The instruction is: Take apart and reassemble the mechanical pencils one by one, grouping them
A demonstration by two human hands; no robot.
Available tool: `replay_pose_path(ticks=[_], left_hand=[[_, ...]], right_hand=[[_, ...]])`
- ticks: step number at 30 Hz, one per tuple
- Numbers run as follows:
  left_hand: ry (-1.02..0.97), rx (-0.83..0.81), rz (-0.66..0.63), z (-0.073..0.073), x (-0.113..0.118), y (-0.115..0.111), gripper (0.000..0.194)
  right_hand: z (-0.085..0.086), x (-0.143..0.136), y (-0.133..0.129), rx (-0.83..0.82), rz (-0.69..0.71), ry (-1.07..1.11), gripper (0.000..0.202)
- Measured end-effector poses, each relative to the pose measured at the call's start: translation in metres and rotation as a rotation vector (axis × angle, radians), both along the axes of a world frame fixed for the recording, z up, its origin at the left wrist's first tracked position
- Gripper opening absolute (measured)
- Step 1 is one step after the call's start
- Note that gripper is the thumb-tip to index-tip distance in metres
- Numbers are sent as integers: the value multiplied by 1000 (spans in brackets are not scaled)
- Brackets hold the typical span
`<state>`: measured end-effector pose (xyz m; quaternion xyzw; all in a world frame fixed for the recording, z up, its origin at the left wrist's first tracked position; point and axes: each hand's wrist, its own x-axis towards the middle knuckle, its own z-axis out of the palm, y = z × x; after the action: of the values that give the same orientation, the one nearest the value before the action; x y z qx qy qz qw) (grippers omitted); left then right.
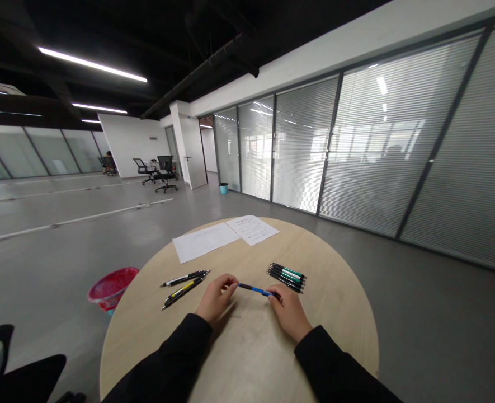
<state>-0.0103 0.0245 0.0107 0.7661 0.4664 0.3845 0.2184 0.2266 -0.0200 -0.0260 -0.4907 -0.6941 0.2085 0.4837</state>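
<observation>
Between my two hands a blue and black pen (253,289) is held level, just over the round table. My left hand (217,296) pinches its left end, and the fingers of my right hand (288,309) close on its right end. Left of my left hand lie several loose pens (184,288), black with white or yellow parts. Past my right hand several black and green pens (287,275) lie side by side in a row. Both pen tips are partly hidden by my fingers.
Two printed paper sheets (207,240) lie at the far side of the wooden table (326,336). A red-lined bin (108,288) stands on the floor to the left, near a black chair (24,369). Glass partitions with blinds (306,145) run along the right.
</observation>
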Motion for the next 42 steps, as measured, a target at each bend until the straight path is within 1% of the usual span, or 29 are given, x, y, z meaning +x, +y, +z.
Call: replay_pose_path(ticks=[5,7,9,11,14,18,22,26,31,37,42], left_hand=[[-5,21,-9,-5,-2,1,22],[6,56,-11,-6,-5,1,24],[68,125,-26,-4,-8,-1,23],[172,202,-76,0,-12,-5,15],[304,254,-144,6,-17,-10,12],[440,249,-171,8,-22,-15,13],[554,206,-183,9,-21,-19,16],[645,168,-223,10,-16,-22,6],[736,182,-222,4,-9,-20,10],[752,235,-225,-4,0,-21,18],[624,295,-230,-9,5,-24,21]], right_hand=[[-1,0,0,-6,-7,27,20],[-1,0,1,-10,-13,34,20],[-2,1,2,-18,-24,46,21],[-4,2,4,-26,-37,61,21],[-7,4,6,-27,-59,79,21],[-11,6,8,-16,-72,82,21],[-12,7,9,-8,-71,77,22],[-13,7,9,-3,-84,78,22],[-13,7,9,3,-84,75,23],[-12,7,8,3,-85,66,22],[-11,8,8,1,-75,58,22]])
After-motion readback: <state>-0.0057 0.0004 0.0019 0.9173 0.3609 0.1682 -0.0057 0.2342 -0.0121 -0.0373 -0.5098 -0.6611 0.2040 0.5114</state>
